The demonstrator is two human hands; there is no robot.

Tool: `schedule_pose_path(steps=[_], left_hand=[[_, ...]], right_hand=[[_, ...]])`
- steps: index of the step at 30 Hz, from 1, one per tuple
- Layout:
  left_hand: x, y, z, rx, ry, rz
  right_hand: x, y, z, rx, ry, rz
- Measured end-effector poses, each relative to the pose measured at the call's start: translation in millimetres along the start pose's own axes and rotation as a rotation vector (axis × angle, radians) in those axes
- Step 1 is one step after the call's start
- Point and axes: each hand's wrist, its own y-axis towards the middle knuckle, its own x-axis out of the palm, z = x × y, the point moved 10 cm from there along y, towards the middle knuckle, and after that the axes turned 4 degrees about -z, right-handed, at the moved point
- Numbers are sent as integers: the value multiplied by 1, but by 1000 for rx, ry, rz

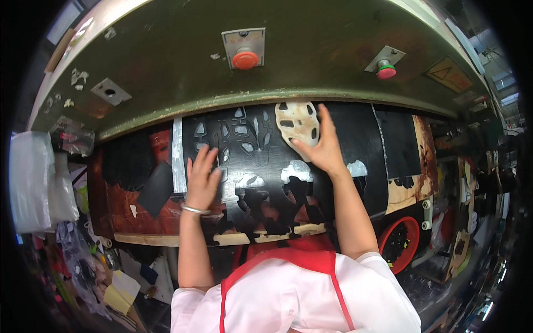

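My right hand (326, 149) grips the near right side of a pale, stained, sole-shaped plate (298, 129) with several cut-through slots. The thumb lies on its near edge and the fingers run along its right side. The plate rests on a black sheet (355, 130) close under the green machine front. To the left, my left hand (202, 178) is over the same sheet with its fingers apart, holding nothing. Between the hands the sheet carries several cut outlines and openings. Ragged holes mark its near edge, where the reddish-brown board beneath shows.
A green machine beam (311, 72) spans the far side, bearing a red push button (245, 59) and a pink-red one (386, 70). Black scraps (156, 188) lie on the board (125, 208) at left. A red basin (412, 225) stands at near right. Clear plastic bags (41, 183) hang at far left.
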Motion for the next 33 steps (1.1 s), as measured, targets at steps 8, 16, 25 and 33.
schedule_pose_path(steps=[8, 16, 25, 33], left_hand=[[-65, -57, -89, -449, -146, 390], [-16, -29, -110, -365, 220, 472], [-24, -37, -114, -364, -38, 476], [-13, -53, -124, -404, -258, 437]], right_hand=[[-167, 55, -21, -61, -353, 677], [-139, 92, -17, -89, -463, 672], [-167, -4, 112, 380, -223, 561], [-156, -88, 176, 368, -212, 415]])
